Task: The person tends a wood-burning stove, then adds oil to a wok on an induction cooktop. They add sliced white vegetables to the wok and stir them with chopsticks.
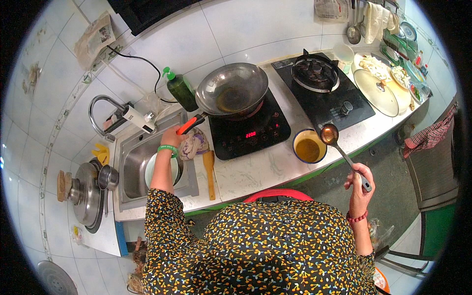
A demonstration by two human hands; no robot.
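My left hand (pixel 173 135) grips the orange-and-black handle (pixel 190 124) of a metal wok (pixel 232 88). The wok sits on a black induction cooktop (pixel 252 142) with a lit red display, and a little brownish liquid, apparently oil, lies in its bottom. In my right hand (pixel 360 186) is the grey handle of a metal ladle (pixel 329 135), its bowl holding some shiny amber liquid. The ladle's bowl hangs by the right rim of a cream enamel bowl (pixel 310 146) with a blue edge, which contains brown-yellow liquid.
Left of the cooktop are a wooden spatula (pixel 209 173), a crumpled cloth (pixel 193 145), a green pump bottle (pixel 180 90) and the sink (pixel 136 177). To the right stand a gas burner (pixel 315 72), a glass lid (pixel 376 92) and plates of cut food (pixel 374 66).
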